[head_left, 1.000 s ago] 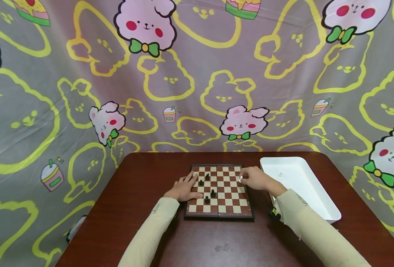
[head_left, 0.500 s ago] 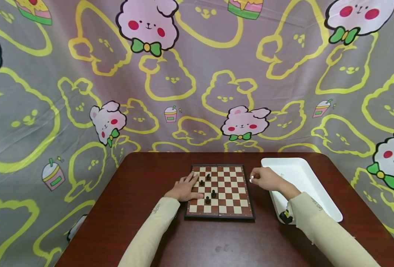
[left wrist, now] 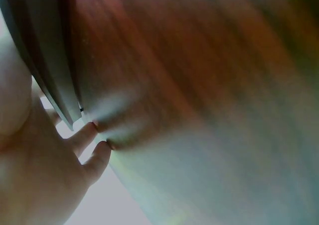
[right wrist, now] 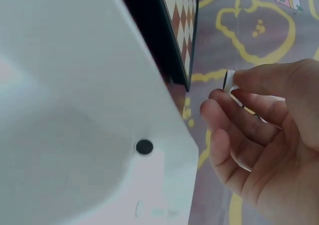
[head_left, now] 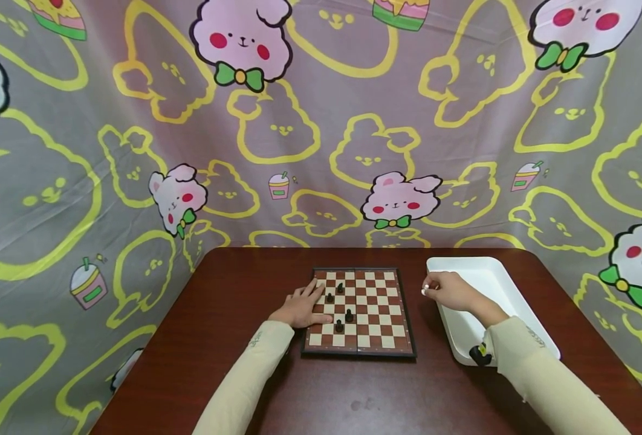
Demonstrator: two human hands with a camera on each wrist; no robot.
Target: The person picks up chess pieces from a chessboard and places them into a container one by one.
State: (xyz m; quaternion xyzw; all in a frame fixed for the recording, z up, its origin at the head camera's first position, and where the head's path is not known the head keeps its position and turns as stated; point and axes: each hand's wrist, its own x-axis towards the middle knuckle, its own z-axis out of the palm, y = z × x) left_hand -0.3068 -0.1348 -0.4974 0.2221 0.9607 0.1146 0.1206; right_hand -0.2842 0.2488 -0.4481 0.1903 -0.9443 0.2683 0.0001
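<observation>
A brown and cream chessboard (head_left: 383, 329) lies on the table with several black chess pieces (head_left: 349, 315) standing on its left half. My left hand (head_left: 297, 307) rests on the board's left side, fingers spread. In the left wrist view, fingers (left wrist: 97, 160) of that hand reach past the board's dark edge (left wrist: 50, 51) to the table surface. Over the near-left rim of the white tray, my right hand (head_left: 454, 293) pinches a small white chess piece (right wrist: 229, 80) between thumb and forefinger. Its dark round base shows in the right wrist view.
The white tray (head_left: 535, 323) stands right of the board. Inside it lies a white piece with a black round base (right wrist: 144, 147). A patterned cloth (head_left: 321, 139) hangs behind and beside the brown table (head_left: 234, 284).
My right hand has moved right, from the board's right edge to the tray's rim, carrying the white chess piece. The left hand has stayed in place on the board.
</observation>
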